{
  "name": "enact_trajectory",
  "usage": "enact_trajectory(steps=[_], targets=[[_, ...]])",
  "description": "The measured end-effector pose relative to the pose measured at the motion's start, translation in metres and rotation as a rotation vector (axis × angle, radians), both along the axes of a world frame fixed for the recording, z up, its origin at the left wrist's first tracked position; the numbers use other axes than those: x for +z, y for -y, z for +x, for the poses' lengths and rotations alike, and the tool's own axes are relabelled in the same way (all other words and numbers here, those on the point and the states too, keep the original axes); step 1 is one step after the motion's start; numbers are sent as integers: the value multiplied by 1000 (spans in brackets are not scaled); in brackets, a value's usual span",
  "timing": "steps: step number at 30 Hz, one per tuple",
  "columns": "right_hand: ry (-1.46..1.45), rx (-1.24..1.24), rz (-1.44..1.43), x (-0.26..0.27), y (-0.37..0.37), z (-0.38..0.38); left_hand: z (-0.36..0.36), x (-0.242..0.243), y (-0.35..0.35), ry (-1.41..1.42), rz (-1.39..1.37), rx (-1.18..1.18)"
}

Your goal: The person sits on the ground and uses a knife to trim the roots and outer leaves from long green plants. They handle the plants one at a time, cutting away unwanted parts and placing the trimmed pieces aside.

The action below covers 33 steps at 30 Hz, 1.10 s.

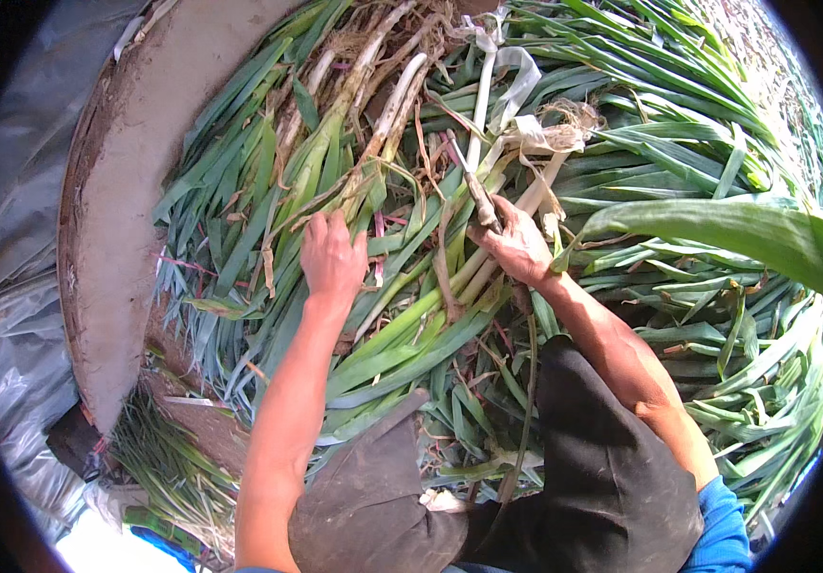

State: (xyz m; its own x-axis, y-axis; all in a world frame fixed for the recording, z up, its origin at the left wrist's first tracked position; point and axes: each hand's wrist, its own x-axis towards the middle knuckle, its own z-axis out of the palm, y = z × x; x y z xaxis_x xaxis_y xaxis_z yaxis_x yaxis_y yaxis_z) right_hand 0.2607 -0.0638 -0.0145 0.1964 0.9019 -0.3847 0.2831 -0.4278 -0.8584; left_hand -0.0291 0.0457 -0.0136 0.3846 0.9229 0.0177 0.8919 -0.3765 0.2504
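Note:
My left hand has its fingers curled on the leafy part of a soil-stained leek-like green onion, whose pale stem points away from me. My right hand grips a slim tool with a narrow metal tip, tilted up and to the left. A thin hose hangs below that hand, its join to the tool hidden. Just beyond lies a bunch of cleaner white-stemmed onions with white plastic tape around the root end.
Heaped green onion leaves fill the right side. More unpeeled onions lie at the far left, beside a pale curved ledge. Grey plastic sheeting hangs beyond it. My knees in dark trousers flank the near leaves.

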Motion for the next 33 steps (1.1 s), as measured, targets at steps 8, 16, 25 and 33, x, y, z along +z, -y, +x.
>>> enact_trajectory(steps=[8, 16, 25, 33], targets=[[8, 28, -72, 12, -5, 2, 14, -14, 27, -165, -11, -44], [-103, 28, -80, 5, -10, 5, 22, -50, -11, -114, -216, 65], [-23, 53, 141, 78, -8, -3, 62, 82, -44, 836, -1254, 297], [46, 108, 80, 104, 24, -3, 93, 56, -44, 1048, -1301, 460]])
